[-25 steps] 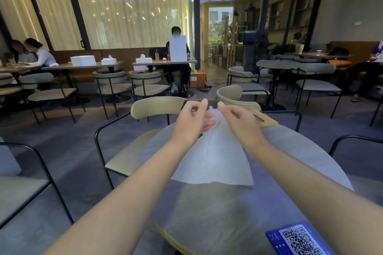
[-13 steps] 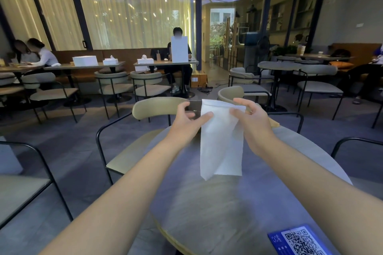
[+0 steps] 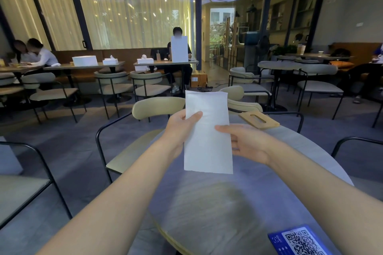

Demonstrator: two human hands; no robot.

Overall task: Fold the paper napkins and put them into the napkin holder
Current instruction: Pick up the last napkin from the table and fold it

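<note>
Left of centre in the frame, our left hand (image 3: 179, 128) has its grip pinching the left edge of the napkin (image 3: 207, 132), thumb lying across the front. The napkin stands upright in the middle of the frame, a tall white rectangle held above the round surface (image 3: 207, 203). Right of it, our right hand (image 3: 246, 142) pinches the opposite edge. Farther right and higher, a wooden lid (image 3: 259, 119) with a slot lies flat on the surface. A blue card (image 3: 298, 240) sits lower right.
</note>
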